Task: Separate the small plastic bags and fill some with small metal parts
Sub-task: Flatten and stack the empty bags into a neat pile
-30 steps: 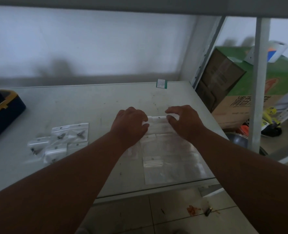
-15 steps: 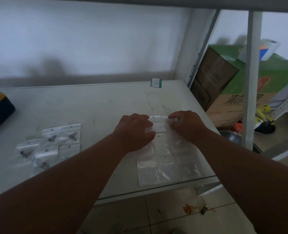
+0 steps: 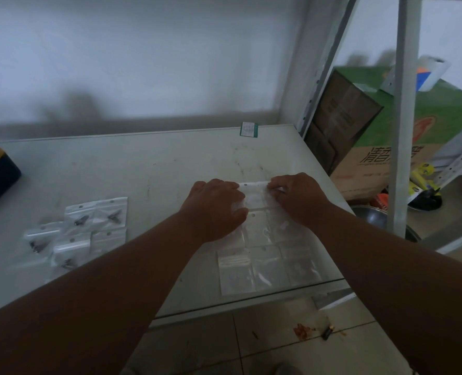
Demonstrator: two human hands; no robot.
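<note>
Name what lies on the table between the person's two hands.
In the head view, the top edge of the joined sheet of small plastic bags spans the gap between left hand and right hand.
</note>
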